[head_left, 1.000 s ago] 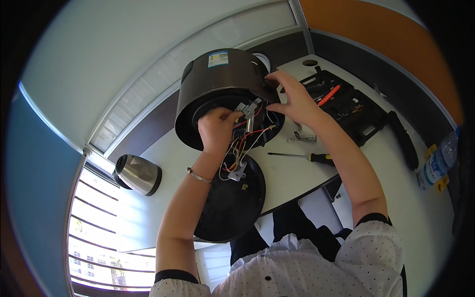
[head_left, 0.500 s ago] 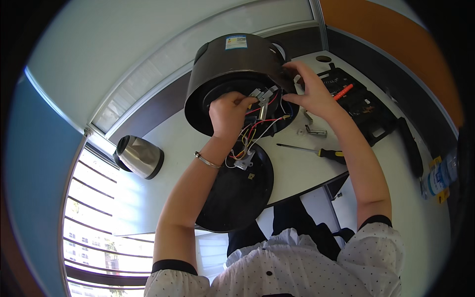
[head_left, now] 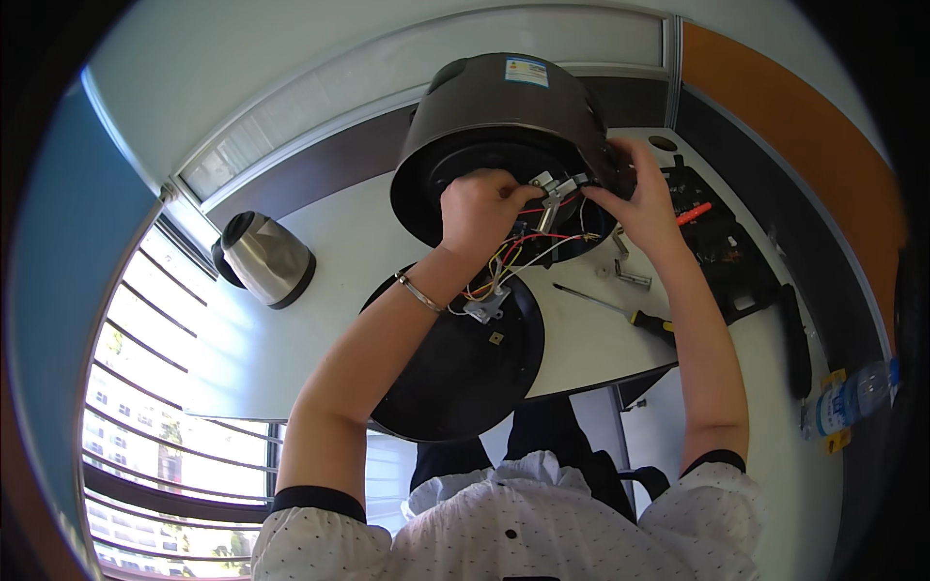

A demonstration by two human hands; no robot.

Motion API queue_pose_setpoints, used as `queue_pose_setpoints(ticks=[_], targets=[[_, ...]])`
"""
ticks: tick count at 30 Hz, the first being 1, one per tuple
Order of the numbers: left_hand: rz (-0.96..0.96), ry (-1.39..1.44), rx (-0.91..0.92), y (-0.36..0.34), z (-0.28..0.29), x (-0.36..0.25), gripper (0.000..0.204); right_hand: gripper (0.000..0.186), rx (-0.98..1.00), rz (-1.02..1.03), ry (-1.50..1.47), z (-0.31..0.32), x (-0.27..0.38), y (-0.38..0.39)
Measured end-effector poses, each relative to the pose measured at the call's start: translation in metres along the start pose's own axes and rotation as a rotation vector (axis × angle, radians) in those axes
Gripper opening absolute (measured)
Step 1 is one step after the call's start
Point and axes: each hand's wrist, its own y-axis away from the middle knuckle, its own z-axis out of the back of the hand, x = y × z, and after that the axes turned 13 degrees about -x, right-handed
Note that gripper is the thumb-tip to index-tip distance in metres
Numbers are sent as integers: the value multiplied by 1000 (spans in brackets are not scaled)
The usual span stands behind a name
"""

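A dark brown cooker body (head_left: 504,111) lies on its side, its hollow underside facing me. Inside it, my left hand (head_left: 477,215) pinches the near end of a silvery metal bracket (head_left: 559,191). My right hand (head_left: 641,208) clasps the right rim of the body, its thumb inside beside the bracket's other end; its fingertips are partly hidden. Red, white and yellow wires (head_left: 509,259) run from the underside to a grey metal part (head_left: 486,308) on a round black base cover (head_left: 455,382). My left forearm crosses over the cover.
A steel kettle (head_left: 273,257) stands at the left. On the right lie a yellow-and-black screwdriver (head_left: 652,325), small metal parts (head_left: 635,280) and an open black tool case (head_left: 722,254) with a red-handled tool (head_left: 694,213). A plastic bottle (head_left: 852,402) is at the far right.
The whole view has shifted, so the cooker body appears farther right. My left hand stays at the bracket; my right hand stays at the rim, its thumb now closer to the bracket.
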Motion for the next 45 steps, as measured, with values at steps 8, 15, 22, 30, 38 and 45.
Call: queue_pose_setpoints(ticks=[8, 15, 22, 30, 38, 45], targets=[[23, -22, 88, 1, 8, 1, 29, 58, 12, -11, 46, -1, 8, 0], [-34, -17, 76, 4, 14, -2, 29, 54, -26, 1, 40, -2, 12, 3], [0, 76, 128, 6, 14, 0, 26, 53, -41, -11, 17, -4, 21, 5], [180, 238, 243, 11, 23, 2, 22, 54, -8, -41, 44, -4, 16, 4], [169, 285, 201, 16, 71, 2, 15, 60, -9, -34, 72, -4, 11, 4], [134, 242, 17, 28, 129, 27, 9, 65, 1, -23, 116, -2, 11, 4]])
